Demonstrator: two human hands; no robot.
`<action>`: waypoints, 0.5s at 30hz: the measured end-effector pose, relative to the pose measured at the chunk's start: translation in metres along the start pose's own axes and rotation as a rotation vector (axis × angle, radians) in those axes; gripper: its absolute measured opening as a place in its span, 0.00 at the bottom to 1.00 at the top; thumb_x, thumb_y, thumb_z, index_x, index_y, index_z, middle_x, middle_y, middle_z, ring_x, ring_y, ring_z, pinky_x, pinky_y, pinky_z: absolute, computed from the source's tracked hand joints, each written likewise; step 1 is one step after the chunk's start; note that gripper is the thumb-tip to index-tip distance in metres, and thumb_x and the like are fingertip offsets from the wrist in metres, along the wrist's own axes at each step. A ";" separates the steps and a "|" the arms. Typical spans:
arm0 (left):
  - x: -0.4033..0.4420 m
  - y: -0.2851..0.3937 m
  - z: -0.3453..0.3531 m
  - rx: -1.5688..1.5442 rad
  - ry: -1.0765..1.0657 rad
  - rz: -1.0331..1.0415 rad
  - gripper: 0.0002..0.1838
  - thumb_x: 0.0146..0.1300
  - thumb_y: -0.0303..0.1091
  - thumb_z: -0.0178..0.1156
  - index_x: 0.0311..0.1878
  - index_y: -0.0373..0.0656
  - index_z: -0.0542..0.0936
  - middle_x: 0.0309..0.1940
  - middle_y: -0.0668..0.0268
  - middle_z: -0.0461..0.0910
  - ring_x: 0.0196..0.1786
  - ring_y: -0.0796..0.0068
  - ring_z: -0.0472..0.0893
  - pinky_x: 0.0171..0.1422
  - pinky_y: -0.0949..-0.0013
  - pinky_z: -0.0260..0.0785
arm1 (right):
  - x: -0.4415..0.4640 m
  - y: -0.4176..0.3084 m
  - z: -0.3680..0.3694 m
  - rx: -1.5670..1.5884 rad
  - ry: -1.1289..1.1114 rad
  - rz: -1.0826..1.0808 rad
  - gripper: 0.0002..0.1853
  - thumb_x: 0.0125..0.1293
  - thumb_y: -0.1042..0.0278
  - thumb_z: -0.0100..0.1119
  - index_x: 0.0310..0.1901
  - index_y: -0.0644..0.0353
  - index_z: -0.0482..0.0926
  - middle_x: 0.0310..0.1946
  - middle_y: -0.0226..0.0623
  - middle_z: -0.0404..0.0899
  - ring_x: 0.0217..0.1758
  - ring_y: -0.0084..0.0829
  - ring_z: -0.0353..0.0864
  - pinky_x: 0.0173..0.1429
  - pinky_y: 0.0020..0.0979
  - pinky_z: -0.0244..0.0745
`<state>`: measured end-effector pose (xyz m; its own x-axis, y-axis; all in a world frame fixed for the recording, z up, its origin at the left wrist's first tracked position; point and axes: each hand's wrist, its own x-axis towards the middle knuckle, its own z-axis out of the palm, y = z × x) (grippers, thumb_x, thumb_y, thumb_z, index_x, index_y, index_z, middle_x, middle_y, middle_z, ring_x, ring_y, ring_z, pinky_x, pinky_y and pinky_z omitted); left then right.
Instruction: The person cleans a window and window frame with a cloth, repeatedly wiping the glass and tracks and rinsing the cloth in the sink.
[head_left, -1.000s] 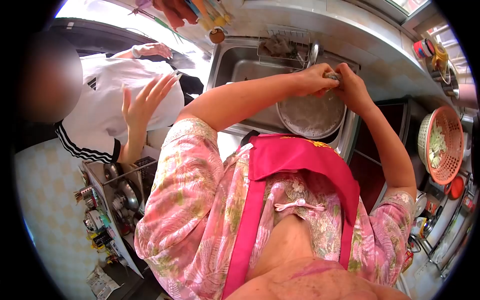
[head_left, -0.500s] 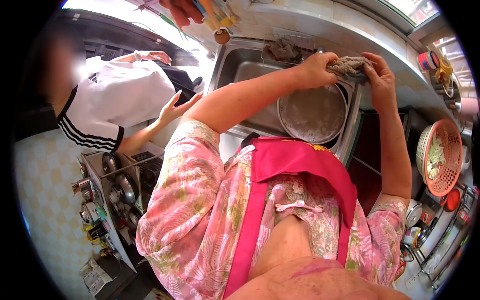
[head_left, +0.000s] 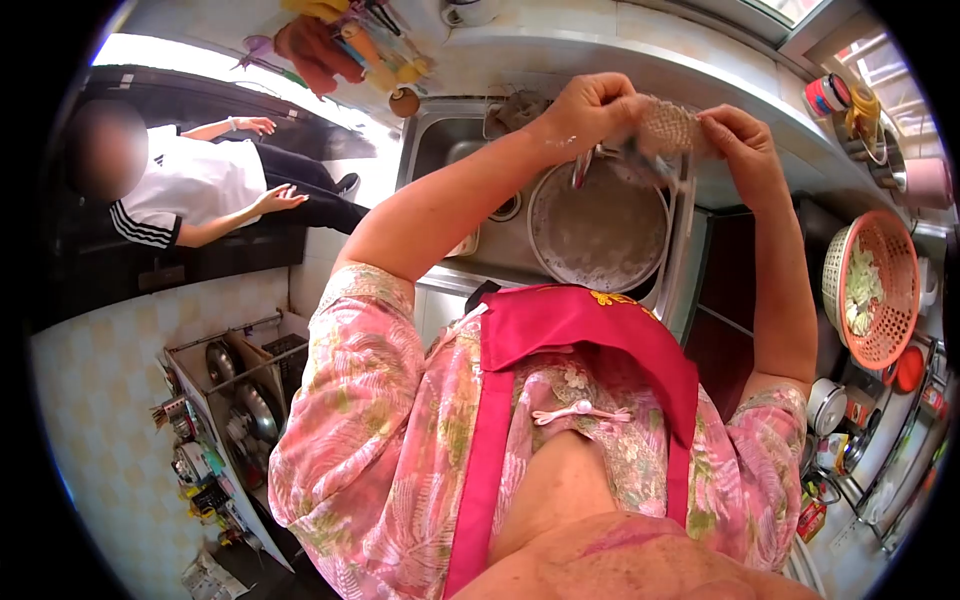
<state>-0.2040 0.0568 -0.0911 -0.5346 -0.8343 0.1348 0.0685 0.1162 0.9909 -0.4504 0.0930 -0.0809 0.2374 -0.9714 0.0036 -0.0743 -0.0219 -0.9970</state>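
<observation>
Above the sink, a beige mesh-like dishcloth (head_left: 668, 128) is stretched between my two hands. My left hand (head_left: 598, 112) pinches its left end, with the fingers closed. At the other end, my right hand (head_left: 742, 145) grips the cloth between thumb and fingers. Part of the cloth is blurred, and a darker bit hangs below it. Beneath my hands a large round metal basin (head_left: 598, 225) of cloudy water sits in the steel sink (head_left: 432, 165). The faucet (head_left: 581, 170) reaches over the basin's rim.
At the left stands another person (head_left: 205, 185) in a white shirt, hands apart from mine. An orange colander (head_left: 885, 290) with chopped pale vegetable is at the right. A shelf rack (head_left: 225, 375) with pot lids is at lower left. Utensils and a red cloth (head_left: 318, 55) hang beyond the sink.
The bunched cloth is now spread out between my hands. The view has shifted, and the other person stands farther away, arms lower.
</observation>
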 end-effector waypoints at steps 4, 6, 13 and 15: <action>0.057 -0.015 -0.018 0.265 0.105 0.072 0.10 0.63 0.40 0.59 0.42 0.45 0.80 0.32 0.70 0.80 0.39 0.74 0.77 0.45 0.68 0.71 | 0.040 -0.009 -0.021 -0.250 0.041 -0.160 0.09 0.69 0.64 0.56 0.40 0.61 0.80 0.28 0.23 0.76 0.29 0.14 0.69 0.36 0.19 0.67; 0.074 0.013 -0.035 0.560 0.218 0.361 0.13 0.60 0.44 0.61 0.43 0.47 0.81 0.29 0.66 0.81 0.34 0.68 0.79 0.40 0.65 0.72 | 0.063 -0.032 -0.027 -0.193 0.000 -0.269 0.10 0.71 0.64 0.52 0.42 0.61 0.79 0.33 0.27 0.79 0.34 0.16 0.76 0.41 0.20 0.71; 0.108 0.089 -0.043 0.906 0.347 0.925 0.06 0.56 0.31 0.60 0.36 0.41 0.80 0.31 0.56 0.78 0.37 0.56 0.76 0.44 0.55 0.69 | 0.084 -0.090 -0.027 -0.438 0.395 -0.644 0.09 0.70 0.66 0.53 0.41 0.62 0.79 0.32 0.29 0.79 0.35 0.19 0.76 0.44 0.23 0.72; 0.099 0.049 -0.048 1.183 0.201 0.770 0.11 0.57 0.40 0.61 0.42 0.48 0.80 0.35 0.62 0.80 0.43 0.59 0.78 0.48 0.57 0.70 | 0.078 -0.066 -0.020 -0.654 0.427 -0.687 0.07 0.66 0.69 0.53 0.38 0.60 0.80 0.26 0.30 0.78 0.31 0.19 0.75 0.38 0.23 0.71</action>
<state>-0.2132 -0.0465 -0.0290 -0.5543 -0.4069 0.7261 -0.5032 0.8587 0.0970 -0.4464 0.0144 -0.0133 0.0737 -0.7012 0.7091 -0.5941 -0.6020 -0.5335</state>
